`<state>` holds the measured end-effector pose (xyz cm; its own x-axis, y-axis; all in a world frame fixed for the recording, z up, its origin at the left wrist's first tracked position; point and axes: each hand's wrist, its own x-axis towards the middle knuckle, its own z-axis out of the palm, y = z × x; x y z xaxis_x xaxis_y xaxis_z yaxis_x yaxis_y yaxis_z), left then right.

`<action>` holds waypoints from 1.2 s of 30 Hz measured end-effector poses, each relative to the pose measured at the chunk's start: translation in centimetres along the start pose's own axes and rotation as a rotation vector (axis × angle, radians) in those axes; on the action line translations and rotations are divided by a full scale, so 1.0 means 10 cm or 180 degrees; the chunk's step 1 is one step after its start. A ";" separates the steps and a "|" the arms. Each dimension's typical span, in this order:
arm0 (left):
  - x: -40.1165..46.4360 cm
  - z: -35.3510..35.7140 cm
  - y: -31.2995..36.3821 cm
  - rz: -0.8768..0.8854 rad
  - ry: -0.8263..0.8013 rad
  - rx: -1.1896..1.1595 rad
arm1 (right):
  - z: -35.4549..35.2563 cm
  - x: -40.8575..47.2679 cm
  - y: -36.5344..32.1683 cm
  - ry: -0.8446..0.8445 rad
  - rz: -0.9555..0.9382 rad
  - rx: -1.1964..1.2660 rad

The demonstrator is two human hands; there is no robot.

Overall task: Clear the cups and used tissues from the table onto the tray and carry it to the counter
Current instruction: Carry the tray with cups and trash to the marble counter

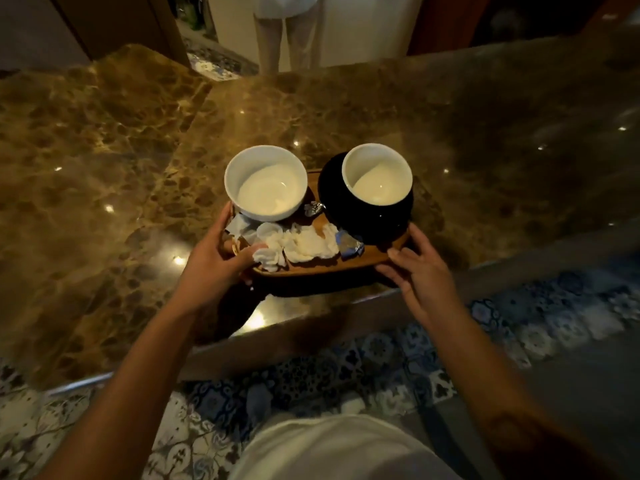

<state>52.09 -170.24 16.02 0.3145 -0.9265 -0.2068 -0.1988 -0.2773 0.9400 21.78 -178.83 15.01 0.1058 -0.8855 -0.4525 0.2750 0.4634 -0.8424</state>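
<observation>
One tray (367,257) between left grip (215,262), right grip (426,276); touching?

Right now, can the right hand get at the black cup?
Probably yes. The right hand touches the right end of the tray, just beside the black cup, and nothing stands between them.
</observation>
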 end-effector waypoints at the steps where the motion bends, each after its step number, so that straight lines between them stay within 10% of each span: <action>1: -0.01 -0.01 -0.02 0.0010 0.0005 0.0031 | 0.02 -0.01 0.03 0.0040 0.0027 -0.0029; 36: 1.13 -0.57 -0.05 -0.0485 -0.1086 0.0606 | 0.69 0.28 0.04 0.0854 0.0299 -0.0951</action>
<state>61.08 -179.13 14.77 0.0344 -0.8934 -0.4479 -0.3519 -0.4302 0.8313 28.78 -181.36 15.42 -0.1466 -0.8166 -0.5583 -0.0176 0.5665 -0.8239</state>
